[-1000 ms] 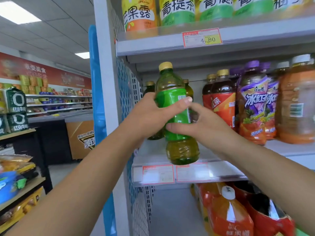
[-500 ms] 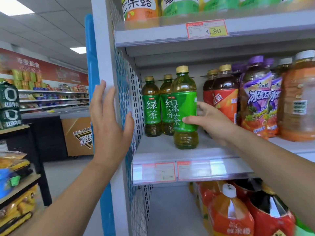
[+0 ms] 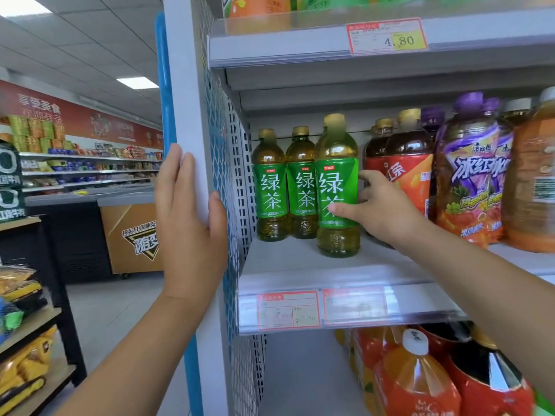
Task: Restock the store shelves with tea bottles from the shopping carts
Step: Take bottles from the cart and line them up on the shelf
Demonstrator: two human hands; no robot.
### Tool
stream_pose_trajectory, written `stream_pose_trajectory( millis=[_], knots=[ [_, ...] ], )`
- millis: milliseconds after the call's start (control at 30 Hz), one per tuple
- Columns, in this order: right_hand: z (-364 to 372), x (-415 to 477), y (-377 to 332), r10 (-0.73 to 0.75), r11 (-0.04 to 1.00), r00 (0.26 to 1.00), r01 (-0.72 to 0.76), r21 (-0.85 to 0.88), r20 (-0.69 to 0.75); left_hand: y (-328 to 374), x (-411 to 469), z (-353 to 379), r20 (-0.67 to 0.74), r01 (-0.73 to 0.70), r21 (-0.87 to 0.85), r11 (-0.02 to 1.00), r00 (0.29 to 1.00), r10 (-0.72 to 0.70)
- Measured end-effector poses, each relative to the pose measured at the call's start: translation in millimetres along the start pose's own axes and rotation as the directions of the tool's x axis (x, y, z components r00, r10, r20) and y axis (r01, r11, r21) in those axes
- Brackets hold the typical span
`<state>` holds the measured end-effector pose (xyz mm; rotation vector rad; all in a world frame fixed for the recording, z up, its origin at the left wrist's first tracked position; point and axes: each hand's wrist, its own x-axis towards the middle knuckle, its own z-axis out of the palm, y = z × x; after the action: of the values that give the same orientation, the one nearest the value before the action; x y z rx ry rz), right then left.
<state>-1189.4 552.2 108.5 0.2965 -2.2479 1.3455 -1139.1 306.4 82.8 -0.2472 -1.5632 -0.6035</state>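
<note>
Right hand (image 3: pixel 381 208) grips the green tea bottle (image 3: pixel 338 181) at label height, thumb across the front. The fingers behind it are mostly hidden, so the wrap is probably full but I can't confirm. The bottle stands upright on the middle shelf (image 3: pixel 300 265), with red tea bottles (image 3: pixel 402 166) close at its 3 o'clock and matching bottles (image 3: pixel 270 187) at 9 to 10 o'clock, set further back. Left hand (image 3: pixel 189 223) lies flat, fingers straight, on the shelf upright (image 3: pixel 183 100).

Risks: a sideways release could knock a neighbour over. The bottle also sits out of line, nearer the lip at 6 o'clock.
</note>
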Motion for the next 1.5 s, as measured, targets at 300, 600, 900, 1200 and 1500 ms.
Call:
stream_pose_trajectory(
  millis=[300, 600, 900, 1200, 1500],
  knots=[
    [12.3, 26.5, -6.7, 0.178, 0.969, 0.984, -0.176, -0.173, -0.002, 0.3, -0.8, -0.6, 0.008, -0.003, 0.006, 1.0, 1.0, 0.003],
    [19.1, 42.4, 6.4, 0.256, 0.938, 0.966, -0.253, -0.236, -0.017, -2.2, -1.8, 0.7, -0.011, -0.034, -0.011, 0.999, 0.999, 0.033],
    [21.8, 39.4, 5.2, 0.233, 0.918, 0.972, -0.228, -0.324, -0.025, -0.5, -2.4, -0.1, -0.009, -0.007, -0.017, 1.0, 1.0, 0.007],
    [-8.7, -36.3, -31.2, 0.081, 0.967, 0.991, -0.052, -0.251, 0.108, 20.0, -23.4, -13.5, 0.088, -0.134, 0.019, 0.991, 0.987, 0.132],
    [-116.1, -220.3, 62.4, -0.053, 0.989, 0.999, 0.051, -0.14, -0.006, 114.6, -194.8, -11.5, 0.613, 0.019, -0.465, 0.885, 0.728, 0.307]
  ],
)
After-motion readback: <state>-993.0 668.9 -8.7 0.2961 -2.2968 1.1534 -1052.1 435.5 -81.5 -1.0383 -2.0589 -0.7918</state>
